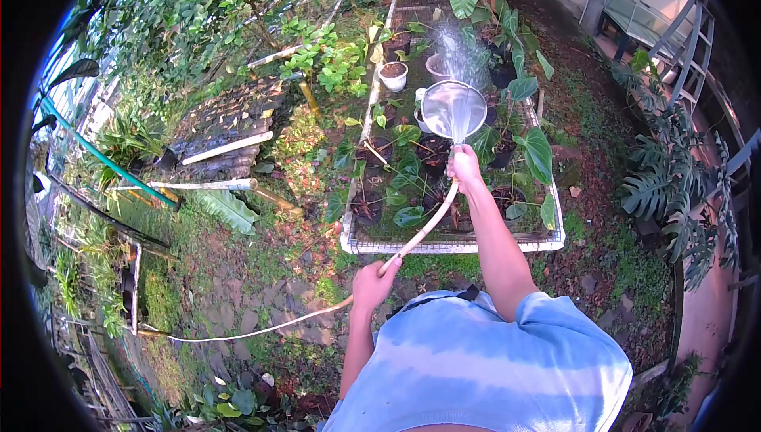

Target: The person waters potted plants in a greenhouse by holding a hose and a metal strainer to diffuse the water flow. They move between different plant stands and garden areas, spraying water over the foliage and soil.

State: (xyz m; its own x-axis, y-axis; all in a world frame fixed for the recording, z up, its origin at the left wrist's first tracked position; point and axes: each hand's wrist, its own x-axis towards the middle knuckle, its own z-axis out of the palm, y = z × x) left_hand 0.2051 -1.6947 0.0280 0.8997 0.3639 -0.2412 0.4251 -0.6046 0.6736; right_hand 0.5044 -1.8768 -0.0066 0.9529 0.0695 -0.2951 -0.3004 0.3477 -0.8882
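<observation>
Water [460, 47] sprays from a round watering head [454, 107] over potted plants [537, 154] inside the white-framed bed [452, 246]. Fingers of the right hand [463, 164] wrap the cream hose [428, 226] just below that head; the left hand [371, 285] grips it lower down, fingers curled, its length trailing left above the ground [273, 273].

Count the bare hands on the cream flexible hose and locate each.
2. The left hand grips the cream flexible hose lower down; the right hand is at its upper end, below the round, see-through spray head. Neither is hidden.
</observation>
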